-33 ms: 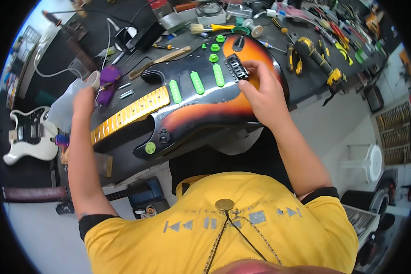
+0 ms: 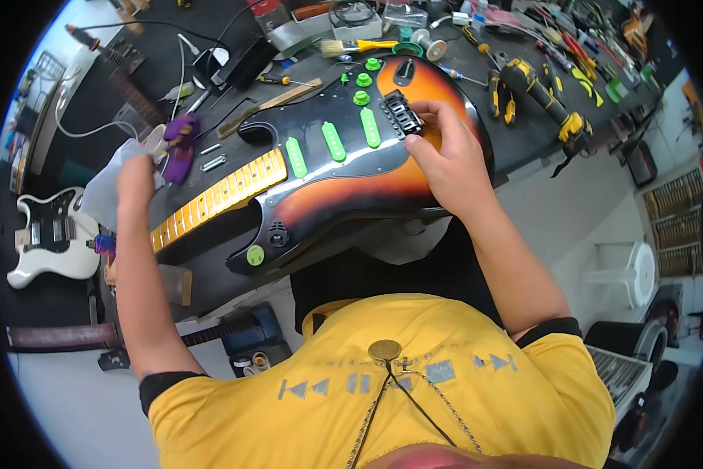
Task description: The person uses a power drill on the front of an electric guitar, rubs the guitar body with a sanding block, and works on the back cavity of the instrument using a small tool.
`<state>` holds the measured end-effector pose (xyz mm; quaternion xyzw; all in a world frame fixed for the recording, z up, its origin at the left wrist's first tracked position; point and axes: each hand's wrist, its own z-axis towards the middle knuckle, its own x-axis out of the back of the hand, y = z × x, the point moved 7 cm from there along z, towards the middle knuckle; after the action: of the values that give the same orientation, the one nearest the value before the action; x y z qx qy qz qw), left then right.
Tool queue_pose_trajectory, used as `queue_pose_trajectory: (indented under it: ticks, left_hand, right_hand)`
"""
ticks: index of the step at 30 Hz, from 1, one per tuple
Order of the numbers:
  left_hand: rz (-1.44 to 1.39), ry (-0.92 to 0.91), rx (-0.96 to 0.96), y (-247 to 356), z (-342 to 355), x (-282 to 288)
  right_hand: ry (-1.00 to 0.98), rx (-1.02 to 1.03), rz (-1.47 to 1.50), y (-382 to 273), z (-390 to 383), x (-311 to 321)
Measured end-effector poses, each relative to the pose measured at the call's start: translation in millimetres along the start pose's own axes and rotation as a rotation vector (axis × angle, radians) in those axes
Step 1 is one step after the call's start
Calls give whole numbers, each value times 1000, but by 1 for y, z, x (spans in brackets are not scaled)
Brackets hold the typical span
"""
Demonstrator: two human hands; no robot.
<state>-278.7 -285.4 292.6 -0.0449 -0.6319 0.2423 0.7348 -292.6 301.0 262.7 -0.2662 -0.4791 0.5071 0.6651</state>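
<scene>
An electric guitar body [image 2: 328,191] with a sunburst finish lies face up across the bench, its maple neck [image 2: 222,195] running toward the lower left. Its black pickguard carries green pickup covers [image 2: 333,141] and green knobs [image 2: 364,80]. My right hand [image 2: 451,160] pinches the right edge of the black guitar bridge [image 2: 402,115] between thumb and fingers, at the body. At the left, my left hand [image 2: 135,181] is over a whitish plastic bag [image 2: 105,184], beside a purple object [image 2: 181,148]. Its fingers are mostly hidden.
Small metal rods [image 2: 213,162] lie near the neck. A brush [image 2: 359,47], a cordless drill [image 2: 539,90], pliers [image 2: 501,98] and other tools crowd the far side. A white guitar body [image 2: 54,242] lies at the far left, and a white stool [image 2: 636,275] stands at the right.
My left hand has shifted slightly left, off the round pale item and onto the plastic bag. My right hand stays at the bridge.
</scene>
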Motion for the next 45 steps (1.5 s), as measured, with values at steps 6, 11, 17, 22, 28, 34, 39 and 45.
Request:
queue_pose_trajectory:
  ticks: [6, 11, 17, 22, 28, 34, 39, 45]
  left_hand:
    - [-1333, 88, 167, 80, -8, 82]
    - [-1779, -100, -298, 294, -9, 162]
    - [-1767, -200, -544, 397, -2, 143]
    - [-1757, -118, -542, 397, -1, 131]
    - [-1754, -83, -547, 399, -1, 127]
    - [-1696, 5, -566, 398, -17, 159]
    - [-1466, 159, -447, 386, -27, 177]
    - [-1309, 326, -581, 385, -36, 192]
  right_hand:
    - [9, -41, 27, 7, 1, 2]
    - [0, -33, 131, 16, 10, 7]
    - [8, -126, 336, 45, 45, 16]
    - [55, -72, 288, 46, 40, 14]
    - [15, -92, 269, 43, 40, 17]
    - [-19, -101, 352, 42, 39, 15]
    - [-18, -93, 322, 42, 39, 14]
    - [1, -74, 283, 42, 40, 13]
